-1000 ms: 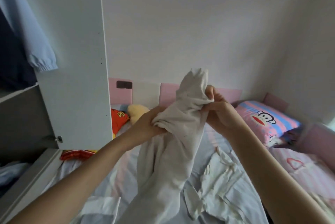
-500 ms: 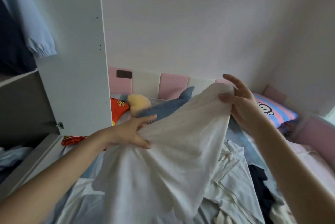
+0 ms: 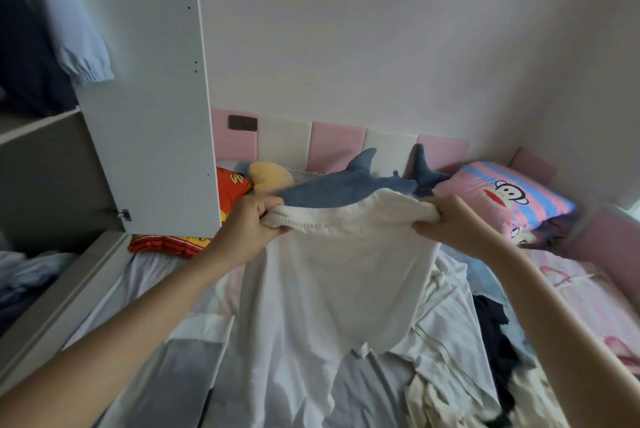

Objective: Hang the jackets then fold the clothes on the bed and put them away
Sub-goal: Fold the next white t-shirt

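Nearest the camera, a heap of unfolded clothes [image 3: 446, 351] covers the bed [image 3: 149, 278], mostly white pieces with a dark garment [image 3: 491, 330] on the right side. Just beyond it hangs the white garment [image 3: 339, 282], held above the mattress by its stitched top edge, its lower end draping onto the pile. The left hand [image 3: 254, 225] grips the left corner of that edge with the fingers curled tight round bunched cloth, and the right hand [image 3: 450, 225] grips the right corner the same way; neither has a free finger. The two hands sit level and about equally far from the body, so the held edge runs left to right between them, pulled nearly taut, while the garment's length falls from the fingers down and toward the near side. Judging from this, the piece is spread out ready for folding, and the next move likely turns on laying that hanging length flat on the bed in front or bringing the two corners together. Behind the hands lie a blue shark plush [image 3: 346, 190], a yellow soft toy [image 3: 270, 176] and a red cushion [image 3: 232, 185], with a monkey-print pillow [image 3: 512, 202] at far right against the pink and cream headboard [image 3: 337, 140]. At left stands an open wardrobe door [image 3: 149, 98], with a pale blue jacket [image 3: 69, 22] hanging inside.
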`<state>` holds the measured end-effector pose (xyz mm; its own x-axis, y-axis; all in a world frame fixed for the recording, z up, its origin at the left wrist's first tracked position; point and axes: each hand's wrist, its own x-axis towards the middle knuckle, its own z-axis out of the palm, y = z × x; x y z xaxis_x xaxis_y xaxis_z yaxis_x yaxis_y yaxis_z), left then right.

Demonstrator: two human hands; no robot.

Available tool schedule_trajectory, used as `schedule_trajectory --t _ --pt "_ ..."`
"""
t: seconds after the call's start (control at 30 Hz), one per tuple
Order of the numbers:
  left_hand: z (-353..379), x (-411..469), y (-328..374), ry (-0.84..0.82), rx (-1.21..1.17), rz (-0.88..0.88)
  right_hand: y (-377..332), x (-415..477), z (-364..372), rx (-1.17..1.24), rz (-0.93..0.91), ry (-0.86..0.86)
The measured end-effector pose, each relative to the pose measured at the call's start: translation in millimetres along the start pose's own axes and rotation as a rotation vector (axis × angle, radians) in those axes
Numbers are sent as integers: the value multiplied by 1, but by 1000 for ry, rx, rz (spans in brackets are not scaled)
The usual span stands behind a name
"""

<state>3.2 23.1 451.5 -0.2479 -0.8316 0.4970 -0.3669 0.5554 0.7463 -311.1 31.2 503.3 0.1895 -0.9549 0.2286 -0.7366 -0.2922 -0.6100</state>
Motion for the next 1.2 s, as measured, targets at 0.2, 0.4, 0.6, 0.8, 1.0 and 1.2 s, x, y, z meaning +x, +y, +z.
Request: schedule_trajectory --t 0.2,0.4,0.6,0.8,1.0,1.2 --pt "-5 -3 0 107 132 73 2 -13 1 270 2 -66" --pt "-10 -21 -27 3 606 148 1 -12 5 141 -142 214" --pt "-4 -54 -52 -344 357 -178 6 -7 6 178 -170 520" --pt "7 -61 -53 -181 105 -259 19 -9 7 130 -122 526" --pt "11 -58 -58 -9 139 -315 29 -15 6 178 -113 671" --pt "18 -60 -65 13 362 -257 20 -19 5 188 -135 713"
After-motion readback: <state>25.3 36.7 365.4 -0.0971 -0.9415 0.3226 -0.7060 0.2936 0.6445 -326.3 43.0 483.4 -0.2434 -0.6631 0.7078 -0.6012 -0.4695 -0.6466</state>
